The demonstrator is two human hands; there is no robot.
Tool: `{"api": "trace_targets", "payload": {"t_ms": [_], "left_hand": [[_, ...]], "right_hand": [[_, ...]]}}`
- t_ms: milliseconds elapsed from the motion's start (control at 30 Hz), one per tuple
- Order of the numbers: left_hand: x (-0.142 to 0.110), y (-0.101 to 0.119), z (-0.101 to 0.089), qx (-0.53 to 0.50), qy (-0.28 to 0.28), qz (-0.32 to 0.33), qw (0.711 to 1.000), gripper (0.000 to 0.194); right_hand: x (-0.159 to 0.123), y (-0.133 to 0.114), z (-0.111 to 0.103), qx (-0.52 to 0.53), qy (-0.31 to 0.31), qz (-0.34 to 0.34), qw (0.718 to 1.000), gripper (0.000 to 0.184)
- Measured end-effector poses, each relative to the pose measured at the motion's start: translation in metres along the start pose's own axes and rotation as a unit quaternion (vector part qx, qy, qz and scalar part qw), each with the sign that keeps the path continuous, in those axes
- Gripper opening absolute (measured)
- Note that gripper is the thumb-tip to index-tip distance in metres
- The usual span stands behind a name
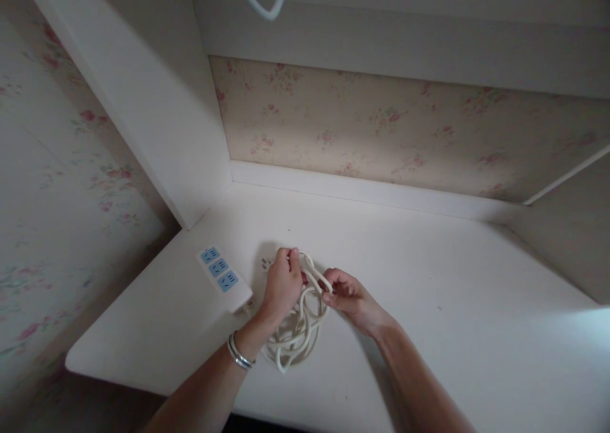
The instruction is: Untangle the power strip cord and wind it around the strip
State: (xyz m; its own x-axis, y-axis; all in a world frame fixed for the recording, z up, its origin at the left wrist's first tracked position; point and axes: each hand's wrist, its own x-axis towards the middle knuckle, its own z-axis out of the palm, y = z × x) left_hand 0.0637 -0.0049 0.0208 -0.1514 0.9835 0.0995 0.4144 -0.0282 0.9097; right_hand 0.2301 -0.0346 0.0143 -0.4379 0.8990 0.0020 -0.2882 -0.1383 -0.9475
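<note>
A white power strip (pixel 238 297) with blue socket faces lies at the left of the desk. Its long white cord (pixel 305 328) is bunched in loose loops between my two hands. My left hand (pixel 284 280) is closed, pinching the cord near the top of the bundle; two silver bangles circle that wrist. On the right side of the loops, my right hand (pixel 350 298) grips a strand between thumb and fingers. Beside my left hand, the prongs of a plug (pixel 265 263) show, while its body is mostly hidden behind the hand.
The white desk (pixel 429 331) has a rounded front left corner. An upright white panel (pixel 190 134) rises at the left, and a low ledge (pixel 357 186) runs along the floral wall (pixel 381 128). Overhead hangs a pale bent loop (pixel 269 14) below the shelf.
</note>
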Motion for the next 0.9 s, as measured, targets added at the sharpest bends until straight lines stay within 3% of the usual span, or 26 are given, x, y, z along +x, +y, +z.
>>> {"api": "trace_targets", "payload": {"t_ms": [200, 300, 400, 500, 633, 767, 900], "left_hand": [[-0.002, 0.0, 0.001, -0.067, -0.048, -0.012, 0.997, 0.029], [-0.003, -0.001, 0.0, -0.067, -0.08, -0.011, 0.994, 0.032], [0.0, 0.0, -0.004, -0.049, -0.051, -0.014, 0.997, 0.032], [0.003, 0.0, -0.009, -0.046, -0.022, -0.019, 0.999, 0.034], [0.002, 0.001, -0.007, -0.063, -0.048, -0.03, 0.996, 0.036], [0.002, 0.001, -0.005, -0.074, -0.057, -0.018, 0.995, 0.035], [0.008, -0.002, -0.009, -0.117, -0.026, -0.028, 0.992, 0.034]], "right_hand": [[-0.006, -0.011, 0.013, 0.013, -0.007, 0.031, 0.999, 0.028], [-0.006, -0.012, 0.014, -0.004, 0.04, 0.042, 0.998, 0.033], [-0.006, -0.011, 0.011, -0.008, 0.07, 0.011, 0.997, 0.031], [-0.006, -0.012, 0.008, 0.056, 0.079, -0.02, 0.995, 0.025], [-0.009, -0.015, 0.008, 0.135, 0.075, 0.001, 0.988, 0.033], [-0.012, -0.016, 0.006, 0.098, 0.064, 0.029, 0.993, 0.037], [-0.018, -0.018, -0.002, 0.079, 0.058, -0.005, 0.995, 0.03]]}}
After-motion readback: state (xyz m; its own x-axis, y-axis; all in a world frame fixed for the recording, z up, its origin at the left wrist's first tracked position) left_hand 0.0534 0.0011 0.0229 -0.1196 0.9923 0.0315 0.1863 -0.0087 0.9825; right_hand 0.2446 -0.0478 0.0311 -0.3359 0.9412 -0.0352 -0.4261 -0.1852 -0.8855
